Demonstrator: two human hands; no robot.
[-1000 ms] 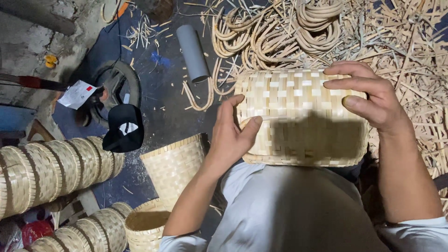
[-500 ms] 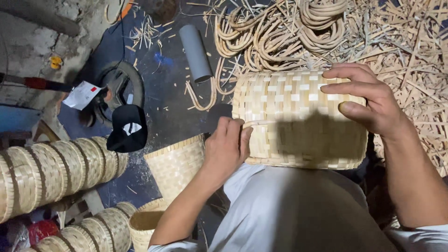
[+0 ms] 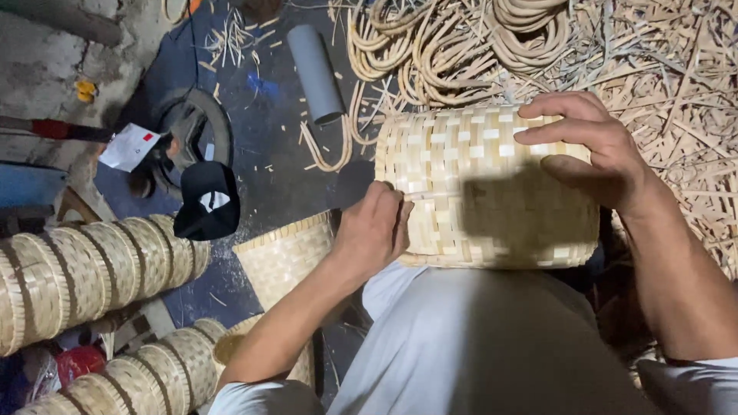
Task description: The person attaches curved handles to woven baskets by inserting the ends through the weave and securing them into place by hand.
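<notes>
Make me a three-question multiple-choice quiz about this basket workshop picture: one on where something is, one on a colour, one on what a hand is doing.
1. Where does the grey tube lie?
A. on the floor beyond the woven basket
B. inside the basket
C. on the person's lap

2. What colour is the cap on the floor?
A. red
B. black
C. yellow

3. What is the right hand doing?
A. hanging free, away from the basket
B. holding the tube
C. gripping the basket's far edge

Answers: 1 A, the tube lies on the dark floor next to the coiled cane. 2 B, the cap is black with a pale mark. 3 C, its fingers curl over the basket's rim while the left hand presses the near side.
</notes>
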